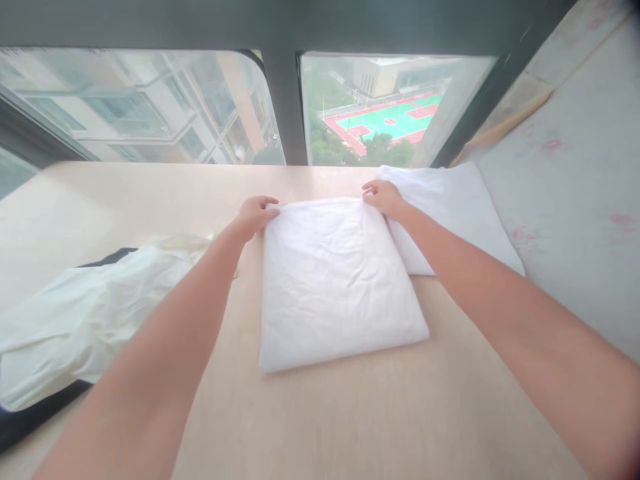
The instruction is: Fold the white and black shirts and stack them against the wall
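Observation:
A folded white cloth [340, 280] lies flat on the pale wooden surface, its top lightly creased. My left hand [256, 217] pinches its far left corner, thumb against the fabric and fingers curled beyond the edge. At the far right corner, my right hand [383, 198] has its thumb and fingers closed on the edge in the same way. Some fingertips are hard to make out. A second folded white cloth [450, 207] lies to the right, partly hidden behind my right hand and forearm.
Crumpled off-white fabric [115, 300] lies on the left over something black [45, 407]. The pale wooden surface [320, 427] runs up to dark-framed windows [285, 100]. On the right rises a wall covering [575, 200] with pink flowers.

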A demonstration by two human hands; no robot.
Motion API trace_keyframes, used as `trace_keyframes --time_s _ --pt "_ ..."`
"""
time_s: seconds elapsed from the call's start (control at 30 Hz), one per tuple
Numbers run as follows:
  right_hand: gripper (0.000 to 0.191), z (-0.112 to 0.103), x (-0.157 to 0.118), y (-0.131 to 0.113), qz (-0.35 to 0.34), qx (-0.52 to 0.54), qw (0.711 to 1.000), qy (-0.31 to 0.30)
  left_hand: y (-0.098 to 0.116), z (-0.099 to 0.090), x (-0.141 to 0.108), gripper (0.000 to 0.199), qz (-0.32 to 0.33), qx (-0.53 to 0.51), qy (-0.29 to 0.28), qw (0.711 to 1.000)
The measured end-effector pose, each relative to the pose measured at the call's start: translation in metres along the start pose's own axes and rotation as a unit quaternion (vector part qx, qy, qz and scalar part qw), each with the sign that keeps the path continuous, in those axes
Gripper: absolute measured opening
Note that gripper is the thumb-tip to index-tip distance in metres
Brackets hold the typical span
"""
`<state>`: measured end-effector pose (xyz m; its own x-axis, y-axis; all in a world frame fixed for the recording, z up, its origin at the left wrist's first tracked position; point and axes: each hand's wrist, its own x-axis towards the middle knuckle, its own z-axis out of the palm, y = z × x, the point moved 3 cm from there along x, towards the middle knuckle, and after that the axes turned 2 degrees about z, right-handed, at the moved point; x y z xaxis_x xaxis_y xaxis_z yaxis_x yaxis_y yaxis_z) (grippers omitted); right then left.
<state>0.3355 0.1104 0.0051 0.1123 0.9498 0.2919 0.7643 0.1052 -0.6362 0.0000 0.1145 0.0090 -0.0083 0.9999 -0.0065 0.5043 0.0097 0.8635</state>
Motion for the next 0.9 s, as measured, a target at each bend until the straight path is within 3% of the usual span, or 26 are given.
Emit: trace_keyframes --time_s 0.1,0.23,0.3,0.4,0.53,0.67,0.77,0.9 --pt "0.028 0.015 0.000 0.012 0.003 -0.018 0.999 -0.027 -0.027 0.008 -0.001 0.042 0.040 0.038 0.050 0.997" --pt "0.031 0.007 -0.016 0.007 -0.016 -0.026 0.999 -0.015 -0.036 0.001 -0.031 0.045 0.069 0.075 0.127 0.987" --pt "0.039 -0.007 -0.038 -0.002 -0.042 -0.027 0.999 0.010 -0.036 -0.002 -0.056 0.044 0.054 0.071 0.143 0.986" --pt "0.039 -0.032 -0.093 -0.010 -0.041 0.030 0.998 0.041 -0.035 -0.003 -0.106 0.047 0.039 0.054 0.112 0.992" --pt "0.031 -0.063 -0.198 0.009 0.111 0.135 0.982 0.070 -0.038 -0.001 -0.191 0.054 0.001 0.015 0.074 0.997" --pt "0.040 -0.081 -0.282 0.035 0.254 0.187 0.948 0.041 -0.044 0.001 -0.266 0.049 -0.071 -0.038 0.068 0.994" --pt "0.049 -0.086 -0.301 0.037 0.305 0.281 0.910 -0.001 -0.042 0.003 -0.294 0.055 -0.138 -0.098 0.051 0.984" --pt "0.047 -0.087 -0.283 0.018 0.341 0.278 0.891 -0.111 -0.025 0.005 -0.297 0.062 -0.194 -0.146 0.000 0.970"
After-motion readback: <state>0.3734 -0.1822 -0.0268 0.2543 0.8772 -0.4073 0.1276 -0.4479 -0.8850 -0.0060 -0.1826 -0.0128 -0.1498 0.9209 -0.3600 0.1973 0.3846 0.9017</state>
